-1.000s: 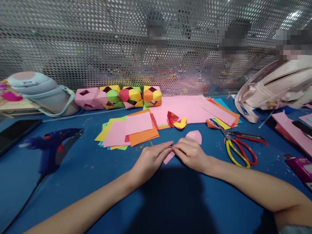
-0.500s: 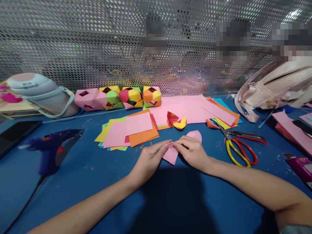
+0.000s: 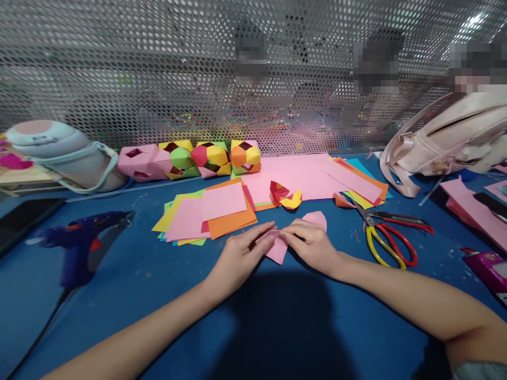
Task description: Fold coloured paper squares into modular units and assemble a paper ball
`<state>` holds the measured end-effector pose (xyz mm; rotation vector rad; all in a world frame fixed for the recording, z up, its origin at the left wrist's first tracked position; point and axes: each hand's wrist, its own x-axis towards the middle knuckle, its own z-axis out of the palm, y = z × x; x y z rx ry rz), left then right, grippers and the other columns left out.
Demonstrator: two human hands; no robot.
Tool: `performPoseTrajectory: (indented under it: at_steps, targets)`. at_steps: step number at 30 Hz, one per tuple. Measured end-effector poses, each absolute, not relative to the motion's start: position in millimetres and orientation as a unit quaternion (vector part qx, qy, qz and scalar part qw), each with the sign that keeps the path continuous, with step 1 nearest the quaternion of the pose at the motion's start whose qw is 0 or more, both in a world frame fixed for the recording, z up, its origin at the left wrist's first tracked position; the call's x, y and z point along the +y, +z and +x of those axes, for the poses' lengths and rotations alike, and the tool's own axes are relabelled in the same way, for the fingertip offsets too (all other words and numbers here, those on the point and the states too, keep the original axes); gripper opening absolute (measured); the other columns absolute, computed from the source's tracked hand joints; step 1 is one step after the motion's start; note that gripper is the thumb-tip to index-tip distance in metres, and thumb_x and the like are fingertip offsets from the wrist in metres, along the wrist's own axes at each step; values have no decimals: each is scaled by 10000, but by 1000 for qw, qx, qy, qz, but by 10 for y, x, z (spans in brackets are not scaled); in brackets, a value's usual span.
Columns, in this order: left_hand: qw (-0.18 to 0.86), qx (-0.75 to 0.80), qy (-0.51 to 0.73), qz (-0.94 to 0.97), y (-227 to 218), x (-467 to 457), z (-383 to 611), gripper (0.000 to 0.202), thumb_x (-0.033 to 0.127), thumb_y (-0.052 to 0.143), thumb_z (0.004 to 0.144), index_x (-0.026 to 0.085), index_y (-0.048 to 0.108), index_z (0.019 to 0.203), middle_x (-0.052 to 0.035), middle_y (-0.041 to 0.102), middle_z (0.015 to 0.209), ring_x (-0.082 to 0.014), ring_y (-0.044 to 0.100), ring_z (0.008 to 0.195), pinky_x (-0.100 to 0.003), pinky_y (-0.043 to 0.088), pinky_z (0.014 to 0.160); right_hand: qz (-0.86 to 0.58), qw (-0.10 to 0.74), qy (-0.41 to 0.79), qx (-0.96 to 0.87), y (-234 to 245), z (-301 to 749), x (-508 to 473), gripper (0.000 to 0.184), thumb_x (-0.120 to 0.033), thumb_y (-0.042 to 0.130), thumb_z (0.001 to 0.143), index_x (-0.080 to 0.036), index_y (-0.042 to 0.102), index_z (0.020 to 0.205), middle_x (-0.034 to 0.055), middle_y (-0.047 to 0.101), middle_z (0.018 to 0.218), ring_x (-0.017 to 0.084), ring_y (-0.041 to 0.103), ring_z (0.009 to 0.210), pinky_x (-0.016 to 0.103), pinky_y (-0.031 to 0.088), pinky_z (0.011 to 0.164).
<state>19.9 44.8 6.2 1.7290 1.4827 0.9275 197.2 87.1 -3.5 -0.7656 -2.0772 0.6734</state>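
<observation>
Between my two hands is a small pink piece of paper (image 3: 278, 252), its pointed lower end toward me. My left hand (image 3: 243, 252) pinches its left side with thumb and fingers. On the other side, my right hand (image 3: 308, 244) grips the upper right edge between thumb and forefinger. Another pink paper piece with a rounded end (image 3: 318, 218) shows behind my right hand, partly hidden by it. Just beyond my hands lie a folded red paper piece (image 3: 278, 192) and a curved yellow one (image 3: 292, 200).
Stacked coloured paper (image 3: 184, 216) lies left of centre, near several paper balls (image 3: 214, 158). A blue glue gun (image 3: 79, 243) sits at left by a phone (image 3: 27, 219) and a bottle (image 3: 79, 161). Scissors (image 3: 386, 245), a purple tool (image 3: 485, 269) and a bag (image 3: 447, 142) are at right.
My left thumb and fingers have shifted slightly over the pink paper, covering more of its upper left side. My right hand keeps its pinch; the camera view has moved a little.
</observation>
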Motion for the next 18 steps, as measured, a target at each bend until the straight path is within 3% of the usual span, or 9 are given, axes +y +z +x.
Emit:
performPoseTrajectory:
  at_steps: [3,7,12,18]
  targets:
    - [301,565,352,683,60,450,209,239,307,556,797,194,669,975,-33,718,952,-186,649,859,-275,486,801,-276,402,240,-839,-37,1975,854,186,-222,492,894,-153,654,836,50,641,743,138,578,707,278,468,675]
    - [331,580,377,642,77,464,230,121,234,529,783,197,643,787,-5,687,757,-159,628,706,-254,475,664,-270,400,244,-841,-16,1979,815,205,-266,496,883,-137,579,1018,75,608,859,146,554,745,294,471,699]
    - [399,603,444,530,72,478,266,88,278,576,727,191,568,736,1,647,736,-166,611,713,-260,467,654,-331,336,238,-849,-1,1944,805,132,-286,542,835,-165,537,782,17,533,719,129,492,651,257,409,612]
    - [408,599,424,543,49,443,300,59,244,544,725,192,545,698,33,571,667,-126,537,626,-224,423,588,-309,339,165,-873,-84,1904,800,236,-205,472,856,-176,468,622,-4,501,602,116,450,584,252,346,588]
